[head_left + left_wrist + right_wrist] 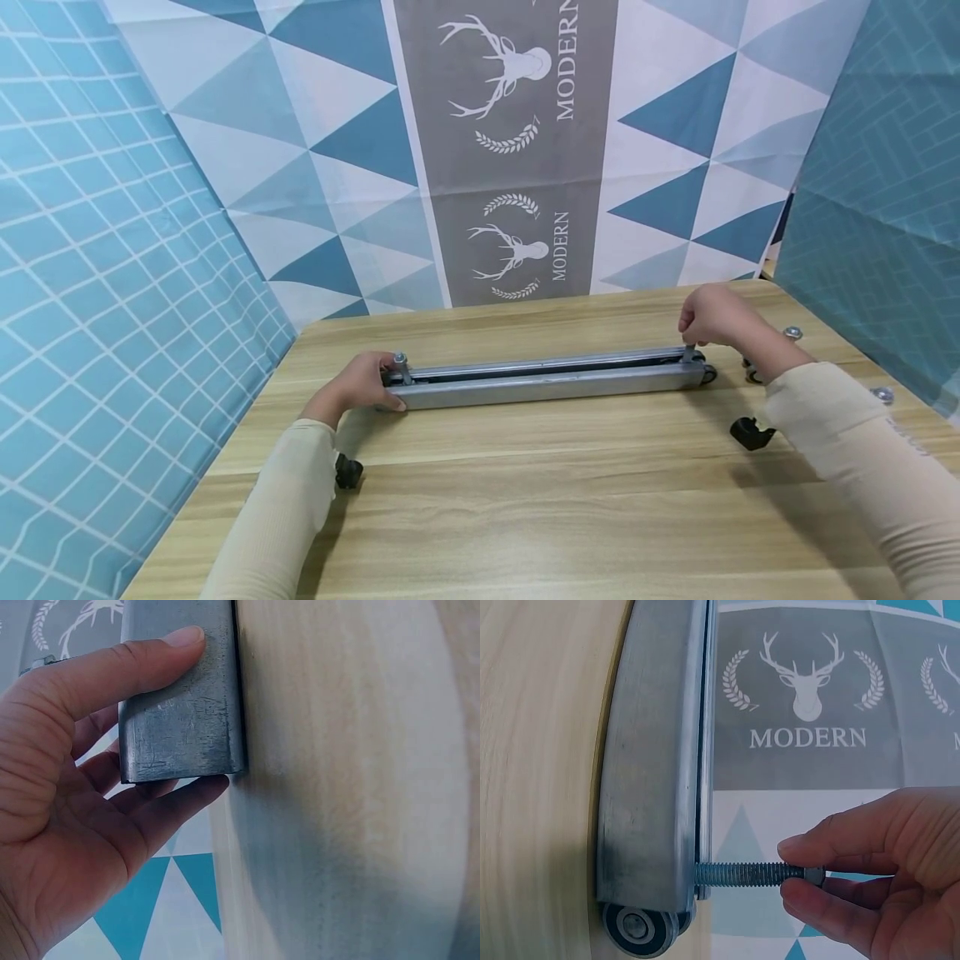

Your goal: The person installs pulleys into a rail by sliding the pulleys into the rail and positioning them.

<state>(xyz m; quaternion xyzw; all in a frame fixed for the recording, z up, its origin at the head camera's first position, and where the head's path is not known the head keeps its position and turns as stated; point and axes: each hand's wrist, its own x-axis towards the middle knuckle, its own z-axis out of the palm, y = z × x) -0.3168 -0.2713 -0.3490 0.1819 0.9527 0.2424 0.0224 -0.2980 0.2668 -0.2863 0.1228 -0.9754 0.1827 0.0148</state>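
A long grey metal rail (pixel 555 388) with a slot along its top lies across the wooden table. At its left end, my left hand (pixel 362 383) grips it, the thumb on the near side wall and fingers behind and at the end, as the left wrist view shows. An upright bolt (pixel 402 364) stands in the slot beside that hand. My right hand (pixel 712 315) pinches the head of a threaded bolt (pixel 742 874) between thumb and fingertips. This bolt rises from the slot at the right end, where small black-rimmed wheels (pixel 636 927) stick out.
One black part (pixel 348 472) lies by the left forearm, another black part (pixel 750 433) near the right sleeve. Beyond the right forearm stand a bolt (pixel 792 332) and a second bolt (pixel 883 395). Patterned cloth (pixel 517 167) hangs behind the table (pixel 525 500) and at both sides.
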